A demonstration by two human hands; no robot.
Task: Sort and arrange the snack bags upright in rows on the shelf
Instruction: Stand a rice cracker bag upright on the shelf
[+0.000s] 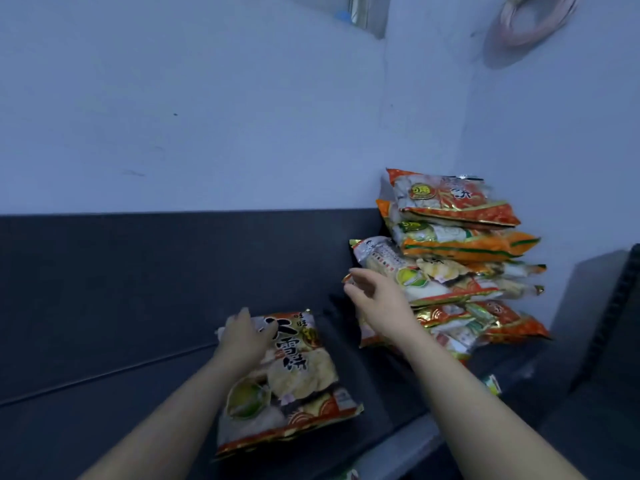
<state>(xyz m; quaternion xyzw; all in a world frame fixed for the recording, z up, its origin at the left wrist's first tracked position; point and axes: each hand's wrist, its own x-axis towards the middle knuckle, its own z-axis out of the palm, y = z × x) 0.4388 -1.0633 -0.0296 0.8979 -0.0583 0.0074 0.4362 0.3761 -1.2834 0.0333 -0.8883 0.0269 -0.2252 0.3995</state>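
Observation:
One snack bag (298, 382), white with red trim and black characters, lies face up on the dark surface (104, 306). My left hand (244, 337) rests on its upper left corner, gripping it. To the right, a pile of snack bags (457, 258) in orange, red and white lies flat, stacked against the wall corner. My right hand (372, 292) reaches toward the left end of that pile with fingers spread, level with the middle bags. Whether it touches a bag cannot be told.
A pale wall (207, 116) rises behind the dark surface. A dark upright panel (595, 306) stands at the right. A small bag corner (493, 384) pokes out low beside the pile. A coil of pinkish cable (533, 22) hangs on the wall above.

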